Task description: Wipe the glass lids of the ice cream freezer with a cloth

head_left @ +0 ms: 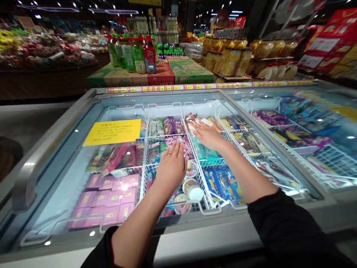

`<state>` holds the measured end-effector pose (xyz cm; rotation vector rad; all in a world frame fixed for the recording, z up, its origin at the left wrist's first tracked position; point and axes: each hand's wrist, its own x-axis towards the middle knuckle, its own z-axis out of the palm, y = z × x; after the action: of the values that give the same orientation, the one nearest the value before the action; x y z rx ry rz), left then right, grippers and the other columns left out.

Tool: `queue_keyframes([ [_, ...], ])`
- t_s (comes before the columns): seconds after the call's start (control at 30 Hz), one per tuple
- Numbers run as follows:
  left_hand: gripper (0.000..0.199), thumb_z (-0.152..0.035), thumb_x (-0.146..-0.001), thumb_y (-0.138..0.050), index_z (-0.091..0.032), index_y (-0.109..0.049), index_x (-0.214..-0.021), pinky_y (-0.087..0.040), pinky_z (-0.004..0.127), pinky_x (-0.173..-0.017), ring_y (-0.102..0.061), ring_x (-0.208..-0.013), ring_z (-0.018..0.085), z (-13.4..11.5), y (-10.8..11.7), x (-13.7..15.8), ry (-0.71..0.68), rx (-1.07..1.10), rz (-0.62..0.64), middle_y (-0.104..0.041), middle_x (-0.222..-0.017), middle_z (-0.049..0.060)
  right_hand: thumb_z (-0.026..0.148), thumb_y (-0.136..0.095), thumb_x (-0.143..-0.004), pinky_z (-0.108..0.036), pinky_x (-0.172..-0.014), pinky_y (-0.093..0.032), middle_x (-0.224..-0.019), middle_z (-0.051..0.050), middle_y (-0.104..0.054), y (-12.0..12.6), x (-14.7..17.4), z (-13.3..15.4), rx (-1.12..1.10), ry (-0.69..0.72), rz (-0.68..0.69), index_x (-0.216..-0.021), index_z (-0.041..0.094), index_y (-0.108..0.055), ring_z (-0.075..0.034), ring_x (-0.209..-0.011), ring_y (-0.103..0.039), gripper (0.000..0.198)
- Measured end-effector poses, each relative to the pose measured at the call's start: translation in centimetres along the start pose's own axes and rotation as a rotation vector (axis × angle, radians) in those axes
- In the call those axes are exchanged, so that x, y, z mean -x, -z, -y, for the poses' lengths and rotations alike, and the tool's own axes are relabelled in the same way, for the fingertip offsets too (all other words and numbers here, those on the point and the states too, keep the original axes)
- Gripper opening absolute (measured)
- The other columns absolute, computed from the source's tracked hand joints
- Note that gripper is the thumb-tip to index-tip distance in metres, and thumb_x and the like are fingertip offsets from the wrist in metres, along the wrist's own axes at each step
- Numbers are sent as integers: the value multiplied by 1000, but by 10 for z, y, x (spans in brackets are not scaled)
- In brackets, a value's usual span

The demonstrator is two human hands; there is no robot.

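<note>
Both hands are stretched over a chest freezer (207, 232), seen through its glass lid (62, 170). My left hand (172, 164) lies flat with fingers extended, above a basket of pink packets (186, 146) and round tubs (182, 203). My right hand (206, 134) is also flat, fingers pointing forward and left, over white-and-orange packets (210, 122) and teal packets (203, 150). Neither hand holds anything visible. Both seem to rest on the glass, though the contact is hard to make out. White wire baskets (144, 183) divide the frozen goods.
A yellow notice (112, 132) is on the lid's left part, with pink boxes (109, 197) below. A curved handle (25, 182) stands at the left edge. Bottles (133, 56) on cartons (185, 68), jars (226, 57) and red boxes (330, 39) stand beyond the freezer.
</note>
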<state>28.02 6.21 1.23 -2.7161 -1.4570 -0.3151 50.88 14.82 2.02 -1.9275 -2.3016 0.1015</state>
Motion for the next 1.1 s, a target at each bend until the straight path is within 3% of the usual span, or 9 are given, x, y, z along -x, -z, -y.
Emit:
queue_keyframes([
  [0.07, 56, -29, -113, -38, -4, -47, -162, -34, 38, -132, -41, -160, 25, -1, 1, 0, 4, -6, 2, -42, -171, 15, 35, -28, -113, -47, -135, -23, -178, -5, -32, 1, -15, 10, 28, -55, -13, -172, 20, -34, -27, -166, -25, 61],
  [0.17, 56, -29, -113, -38, -5, -47, -163, -35, 38, -132, -42, -159, 24, -1, 2, -1, 6, 7, -4, -42, -170, 14, 34, -28, -113, -49, -135, -23, -179, -2, -31, 1, -32, 24, 35, -30, 12, -172, 24, -35, -27, -166, -23, 60],
  [0.27, 57, -29, -114, -36, -3, -46, -163, -34, 39, -133, -41, -160, 25, 0, 2, 0, -1, 31, 4, -42, -170, 15, 36, -29, -113, -48, -135, -23, -179, 2, -30, -1, -30, 25, 13, 97, 37, -172, 30, -35, -26, -166, -22, 59],
  [0.4, 57, -29, -113, -37, -3, -45, -163, -32, 39, -134, -39, -160, 25, 2, 2, -1, -14, 39, 10, -40, -171, 16, 42, -28, -112, -47, -136, -21, -179, 5, -29, -4, -11, 5, -31, 254, 65, -171, 33, -35, -23, -167, -19, 60],
  [0.53, 56, -27, -112, -40, -4, -48, -162, -35, 39, -133, -42, -159, 25, 2, 0, -1, -11, 46, -14, -43, -169, 15, 41, -29, -112, -51, -135, -23, -178, 3, -30, -4, -13, -11, -30, 143, 41, -171, 33, -36, -25, -167, -20, 60],
  [0.7, 54, -24, -109, -44, -3, -53, -158, -39, 38, -130, -49, -155, 26, -3, 0, -3, 21, 58, -58, -50, -165, 18, 35, -30, -112, -54, -133, -28, -178, -2, -34, -3, -46, 16, 33, -44, -47, -170, 27, -39, -29, -165, -27, 59],
  [0.87, 52, -20, -106, -49, -7, -57, -156, -39, 35, -130, -52, -153, 24, -2, 5, -7, 52, 71, -58, -55, -162, 15, 32, -30, -111, -52, -133, -28, -177, -2, -34, -4, -47, 37, 27, 103, -6, -170, 27, -40, -28, -165, -28, 59],
  [1.0, 58, -14, -101, -51, -8, -53, -159, -35, 36, -132, -47, -156, 23, 5, 9, -17, 59, 75, -51, -48, -167, 14, 36, -29, -112, -48, -134, -27, -176, 1, -36, -9, -25, 16, -2, 214, -18, -168, 32, -42, -23, -165, -27, 58],
  [1.1, 57, -17, -103, -48, -4, -52, -159, -37, 37, -131, -46, -157, 25, 6, 12, -33, 112, 100, -26, -46, -167, 17, 37, -30, -112, -50, -134, -28, -175, 3, -39, -8, -22, -1, -1, 140, -52, -168, 36, -41, -23, -164, -29, 58],
])
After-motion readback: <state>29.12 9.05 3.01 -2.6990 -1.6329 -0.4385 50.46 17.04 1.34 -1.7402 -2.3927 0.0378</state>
